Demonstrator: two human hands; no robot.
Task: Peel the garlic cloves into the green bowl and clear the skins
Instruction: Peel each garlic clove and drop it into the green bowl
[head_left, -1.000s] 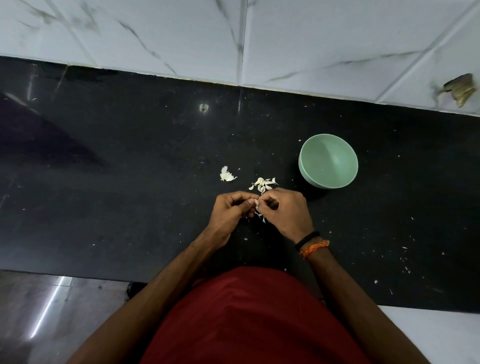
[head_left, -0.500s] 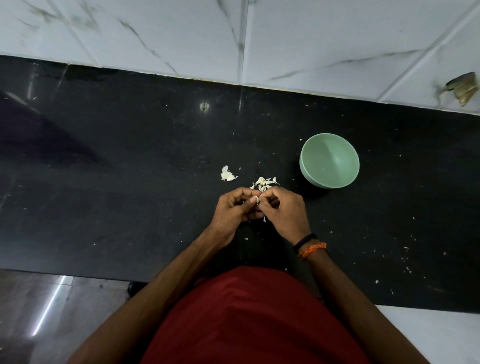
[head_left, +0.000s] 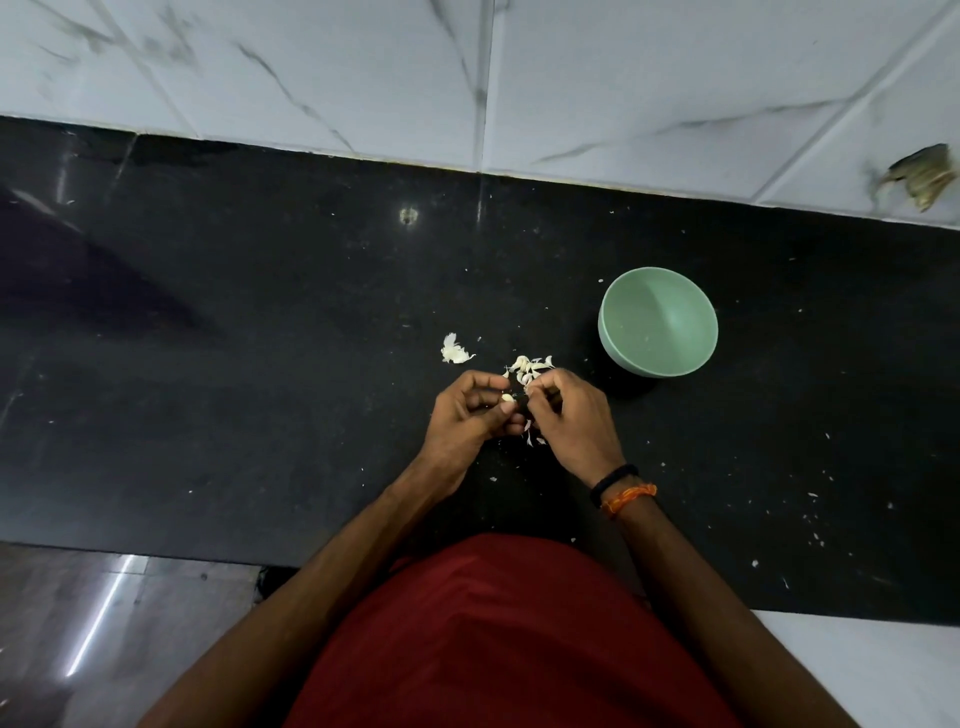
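Observation:
My left hand (head_left: 467, 415) pinches a small pale garlic clove (head_left: 507, 398) between thumb and fingers over the black counter (head_left: 260, 364). My right hand (head_left: 574, 415) is close against it, fingers curled, picking at the clove's skin. A small pile of white garlic skins (head_left: 530, 366) lies just beyond my fingers, and a few scraps (head_left: 531, 436) lie under my hands. A separate garlic piece (head_left: 453, 351) lies to the left of the pile. The green bowl (head_left: 657, 322) stands upright to the right of the pile and looks empty.
A white marble-tiled wall (head_left: 519, 78) backs the counter. Tiny white flecks of skin (head_left: 810, 499) are scattered over the right side of the counter. The counter's front edge runs just before my red shirt (head_left: 493, 639).
My hands have parted slightly, showing more of the clove in my left fingers. The bowl and the skin pile have not moved.

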